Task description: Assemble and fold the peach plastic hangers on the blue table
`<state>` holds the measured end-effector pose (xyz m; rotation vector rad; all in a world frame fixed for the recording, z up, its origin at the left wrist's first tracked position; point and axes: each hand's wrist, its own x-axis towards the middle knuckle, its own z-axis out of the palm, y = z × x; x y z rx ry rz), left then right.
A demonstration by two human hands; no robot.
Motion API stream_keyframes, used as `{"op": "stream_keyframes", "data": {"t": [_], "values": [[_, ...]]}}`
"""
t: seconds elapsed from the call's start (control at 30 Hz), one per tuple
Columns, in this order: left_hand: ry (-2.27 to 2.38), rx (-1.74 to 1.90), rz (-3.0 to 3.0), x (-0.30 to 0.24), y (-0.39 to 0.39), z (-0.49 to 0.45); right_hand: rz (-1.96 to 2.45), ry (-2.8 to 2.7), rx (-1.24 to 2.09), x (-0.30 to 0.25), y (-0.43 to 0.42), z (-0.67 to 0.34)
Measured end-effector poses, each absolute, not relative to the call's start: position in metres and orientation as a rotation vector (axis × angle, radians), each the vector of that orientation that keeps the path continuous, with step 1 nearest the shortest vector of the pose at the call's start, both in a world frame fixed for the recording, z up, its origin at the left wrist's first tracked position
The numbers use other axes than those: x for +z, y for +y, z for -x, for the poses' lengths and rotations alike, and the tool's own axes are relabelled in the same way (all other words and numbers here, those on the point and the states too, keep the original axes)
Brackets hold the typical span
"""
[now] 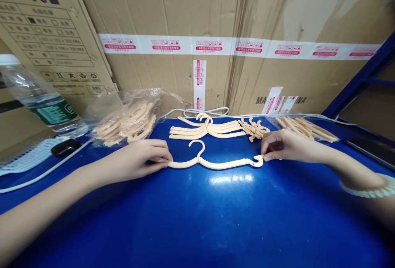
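Note:
A cream plastic clothes hanger (225,164) lies on the blue table (197,218), its hook pointing away from me. The fingers of my left hand (151,157) close on the tip of its left arm. At the opposite end, my right hand (277,146) pinches a small hook-shaped end piece (258,161) that meets the hanger's right arm; whether it is fully joined I cannot tell. Just behind lies a row of several similar hangers (206,128), overlapping at their hooks. A small pile of loose hook pieces (253,128) sits near my right fingers.
Clear bags of cream parts lie at back left (129,122) and back right (305,128). Farther left are a water bottle (46,99), a white comb-like object (31,154) and a small black object (65,147). A phone (373,152) lies right. Cardboard (173,78) and a white cable (203,111) line the back.

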<state>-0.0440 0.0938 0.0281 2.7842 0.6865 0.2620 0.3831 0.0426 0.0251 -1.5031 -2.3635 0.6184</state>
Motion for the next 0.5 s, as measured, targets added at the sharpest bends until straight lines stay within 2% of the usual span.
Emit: {"op": "stream_keyframes", "data": {"t": [0.27,0.5], "values": [[0.752,0.479,-2.653,0.012,0.092,0.034,1.582,-2.354,0.435,0.020,0.044,-0.389],[0.789,0.498,-2.604,0.006,0.094,0.032,1.618,-2.389,0.340,0.019,0.041,-0.385]]}}
